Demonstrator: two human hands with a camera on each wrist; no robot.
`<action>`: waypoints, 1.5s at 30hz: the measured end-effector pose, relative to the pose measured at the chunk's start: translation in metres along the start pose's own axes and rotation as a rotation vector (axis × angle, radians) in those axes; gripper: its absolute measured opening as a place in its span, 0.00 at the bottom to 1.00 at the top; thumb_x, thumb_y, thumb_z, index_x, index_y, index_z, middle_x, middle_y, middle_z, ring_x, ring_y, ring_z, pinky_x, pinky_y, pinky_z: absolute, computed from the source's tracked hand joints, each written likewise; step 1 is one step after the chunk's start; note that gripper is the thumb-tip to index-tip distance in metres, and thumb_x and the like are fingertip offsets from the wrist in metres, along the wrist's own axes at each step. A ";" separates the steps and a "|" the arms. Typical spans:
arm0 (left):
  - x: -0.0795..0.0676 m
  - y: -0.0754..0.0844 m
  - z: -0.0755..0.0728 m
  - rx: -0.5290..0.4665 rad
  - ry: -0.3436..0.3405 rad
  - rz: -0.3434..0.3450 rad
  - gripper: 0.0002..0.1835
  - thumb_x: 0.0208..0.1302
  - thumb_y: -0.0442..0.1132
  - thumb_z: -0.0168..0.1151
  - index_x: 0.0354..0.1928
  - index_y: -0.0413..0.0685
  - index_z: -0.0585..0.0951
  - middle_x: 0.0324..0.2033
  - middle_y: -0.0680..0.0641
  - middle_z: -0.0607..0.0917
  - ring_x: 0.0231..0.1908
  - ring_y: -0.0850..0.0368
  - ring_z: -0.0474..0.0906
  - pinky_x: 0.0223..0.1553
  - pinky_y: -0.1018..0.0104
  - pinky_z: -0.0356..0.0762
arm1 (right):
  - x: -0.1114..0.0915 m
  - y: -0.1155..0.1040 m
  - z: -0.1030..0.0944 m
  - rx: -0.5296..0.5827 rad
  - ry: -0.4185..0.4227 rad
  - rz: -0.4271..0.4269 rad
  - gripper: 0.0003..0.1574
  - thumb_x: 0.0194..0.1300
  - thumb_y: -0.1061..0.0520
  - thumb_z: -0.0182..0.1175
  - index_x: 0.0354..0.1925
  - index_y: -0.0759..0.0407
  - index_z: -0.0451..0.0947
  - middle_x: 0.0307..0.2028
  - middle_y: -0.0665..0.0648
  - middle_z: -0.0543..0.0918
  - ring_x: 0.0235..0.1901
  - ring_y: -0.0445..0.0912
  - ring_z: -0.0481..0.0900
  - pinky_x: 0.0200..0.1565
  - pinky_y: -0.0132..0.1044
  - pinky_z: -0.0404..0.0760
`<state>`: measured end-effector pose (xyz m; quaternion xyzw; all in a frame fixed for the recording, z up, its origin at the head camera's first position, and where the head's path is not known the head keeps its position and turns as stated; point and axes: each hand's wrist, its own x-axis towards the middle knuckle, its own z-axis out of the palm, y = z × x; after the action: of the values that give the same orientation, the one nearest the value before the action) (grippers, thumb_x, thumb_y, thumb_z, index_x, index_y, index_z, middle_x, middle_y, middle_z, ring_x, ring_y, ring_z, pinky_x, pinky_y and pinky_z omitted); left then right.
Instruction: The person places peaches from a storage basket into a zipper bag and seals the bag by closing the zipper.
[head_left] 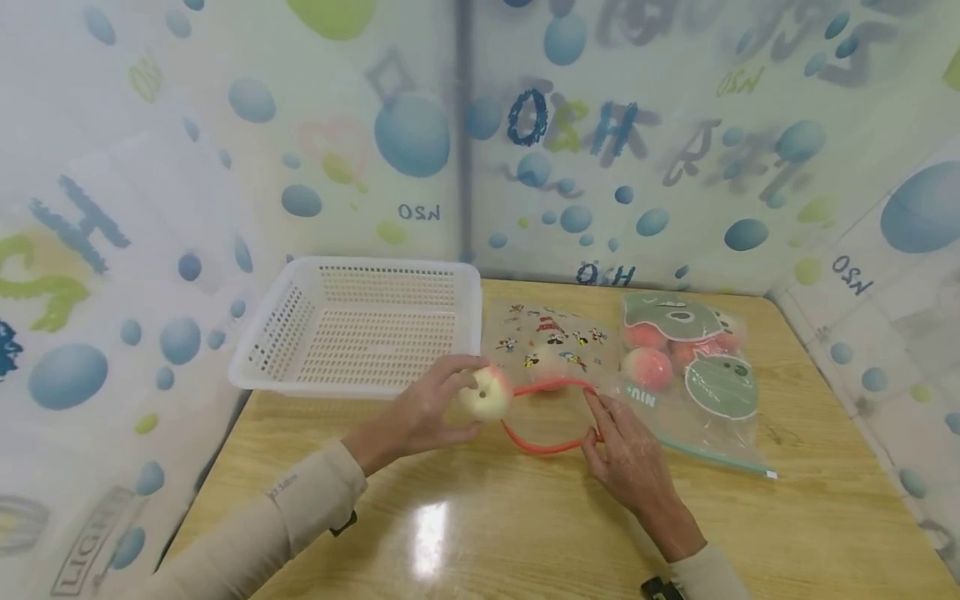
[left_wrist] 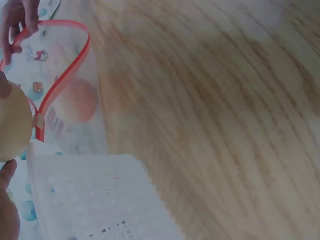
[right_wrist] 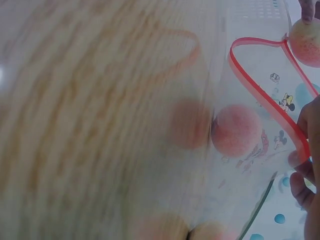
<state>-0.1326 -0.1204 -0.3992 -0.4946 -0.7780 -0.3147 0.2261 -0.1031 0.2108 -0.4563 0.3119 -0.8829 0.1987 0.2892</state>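
A pale yellow and pink peach [head_left: 486, 395] is gripped in my left hand [head_left: 427, 412], its stem hollow facing up in the head view. It is level with the left end of a clear zip bag [head_left: 525, 337] printed with cartoon figures. My right hand [head_left: 633, 458] pinches the right side of the bag's red zip edge [head_left: 543, 449], and the mouth gapes in a loop. One pink peach [right_wrist: 237, 130] is inside this bag. In the left wrist view the held peach [left_wrist: 14, 122] is cut off by the frame's edge.
A white perforated basket [head_left: 360, 389] stands at the back left of the wooden table [head_left: 480, 533]. On the right lies a second clear bag [head_left: 690, 429] with green animal prints, several peaches [head_left: 648, 368] inside. Printed curtains [head_left: 555, 192] hang behind the table.
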 end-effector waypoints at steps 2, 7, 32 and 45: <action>-0.002 0.002 0.005 0.000 0.005 0.008 0.32 0.42 0.32 0.80 0.50 0.36 0.73 0.60 0.34 0.74 0.61 0.40 0.72 0.63 0.56 0.73 | 0.000 0.000 0.000 -0.001 -0.001 0.001 0.36 0.64 0.57 0.53 0.68 0.70 0.70 0.51 0.67 0.79 0.44 0.57 0.79 0.42 0.50 0.84; -0.007 0.008 0.018 0.036 0.000 0.041 0.33 0.42 0.34 0.81 0.52 0.37 0.74 0.59 0.36 0.75 0.59 0.41 0.73 0.62 0.58 0.75 | 0.000 0.000 -0.001 -0.010 -0.009 0.003 0.37 0.62 0.58 0.55 0.68 0.70 0.70 0.51 0.67 0.79 0.45 0.57 0.79 0.42 0.51 0.84; -0.015 0.017 0.070 0.434 -0.154 0.173 0.17 0.55 0.49 0.73 0.47 0.57 0.88 0.58 0.40 0.80 0.57 0.43 0.77 0.55 0.52 0.77 | 0.000 -0.001 0.005 -0.020 0.091 -0.059 0.32 0.66 0.57 0.49 0.64 0.72 0.74 0.47 0.66 0.80 0.39 0.56 0.79 0.35 0.49 0.83; -0.009 0.022 0.072 0.505 -0.207 0.120 0.07 0.61 0.32 0.59 0.33 0.49 0.85 0.39 0.49 0.81 0.41 0.52 0.76 0.42 0.62 0.76 | -0.002 -0.006 0.002 0.002 0.020 -0.018 0.33 0.69 0.55 0.49 0.67 0.71 0.71 0.49 0.67 0.79 0.39 0.55 0.78 0.36 0.47 0.84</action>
<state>-0.1113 -0.0677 -0.4497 -0.4972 -0.8199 -0.0446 0.2801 -0.0987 0.2066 -0.4584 0.3183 -0.8769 0.2001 0.2995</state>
